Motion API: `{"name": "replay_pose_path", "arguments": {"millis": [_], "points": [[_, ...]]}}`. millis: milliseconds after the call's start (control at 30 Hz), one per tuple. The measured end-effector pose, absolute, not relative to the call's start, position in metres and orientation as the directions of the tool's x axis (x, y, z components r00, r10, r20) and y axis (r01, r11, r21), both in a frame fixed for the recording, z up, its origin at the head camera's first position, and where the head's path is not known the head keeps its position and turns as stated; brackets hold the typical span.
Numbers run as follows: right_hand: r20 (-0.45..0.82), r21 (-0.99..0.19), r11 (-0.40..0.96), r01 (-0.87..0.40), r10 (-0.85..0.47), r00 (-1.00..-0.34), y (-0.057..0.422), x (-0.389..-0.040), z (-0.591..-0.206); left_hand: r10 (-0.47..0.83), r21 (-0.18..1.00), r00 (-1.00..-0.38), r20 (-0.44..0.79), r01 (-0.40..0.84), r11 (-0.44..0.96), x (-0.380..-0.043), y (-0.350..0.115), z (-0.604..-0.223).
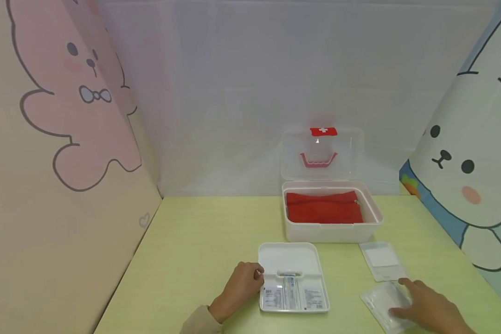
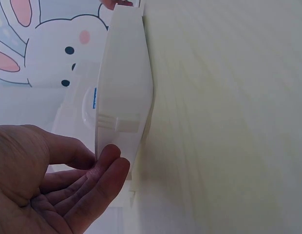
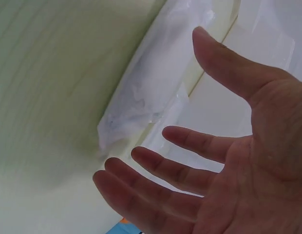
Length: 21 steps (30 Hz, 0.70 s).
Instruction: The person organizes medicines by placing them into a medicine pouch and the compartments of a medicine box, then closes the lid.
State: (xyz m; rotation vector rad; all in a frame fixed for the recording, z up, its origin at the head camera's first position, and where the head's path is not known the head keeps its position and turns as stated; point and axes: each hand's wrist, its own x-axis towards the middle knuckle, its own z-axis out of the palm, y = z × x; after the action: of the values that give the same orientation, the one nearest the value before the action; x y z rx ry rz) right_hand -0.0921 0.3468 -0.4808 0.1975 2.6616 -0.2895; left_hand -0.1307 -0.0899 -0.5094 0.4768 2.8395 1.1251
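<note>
My left hand (image 1: 245,280) is at the left side of a shallow white tray (image 1: 290,256), pinching its rim between thumb and fingers; the left wrist view shows the tray's side wall (image 2: 126,68) close up. Two printed sachets (image 1: 314,298) lie in the tray, with a slim clear-wrapped packet (image 1: 291,292) between them. Over at the right, my right hand (image 1: 427,306) hovers with spread fingers at a plump clear packet with white contents (image 1: 382,301). In the right wrist view that hand (image 3: 224,161) holds nothing, and the packet (image 3: 146,78) lies beyond its fingertips.
Behind the tray stands a white first-aid box (image 1: 330,233), its clear lid (image 1: 292,153) raised and a red zipped pouch (image 1: 323,208) inside. A flat clear packet with a white pad (image 1: 382,260) lies at its front right corner. Printed sheets wall both sides.
</note>
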Motion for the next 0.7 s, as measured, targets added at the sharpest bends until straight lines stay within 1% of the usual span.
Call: {"name": "replay_pose_path", "arguments": {"millis": [200, 500, 700], "points": [[-0.449, -0.151, 0.974, 0.170, 0.086, -0.889, 0.344, -0.092, -0.489, 0.305, 0.676, -0.950, 0.066, 0.268, 0.686, -0.131, -0.090, -0.510], [-0.463, -0.199, 0.958, 0.209, 0.096, -0.881, 0.341, -0.092, -0.488, 0.304, 0.675, -0.949, 0.082, 0.277, 0.683, -0.130, -0.090, -0.508], [-0.456, -0.213, 0.953, 0.215, 0.098, -0.885, 0.349, -0.093, -0.494, 0.303, 0.676, -0.950, 0.081, 0.276, 0.684, -0.129, -0.090, -0.509]]}}
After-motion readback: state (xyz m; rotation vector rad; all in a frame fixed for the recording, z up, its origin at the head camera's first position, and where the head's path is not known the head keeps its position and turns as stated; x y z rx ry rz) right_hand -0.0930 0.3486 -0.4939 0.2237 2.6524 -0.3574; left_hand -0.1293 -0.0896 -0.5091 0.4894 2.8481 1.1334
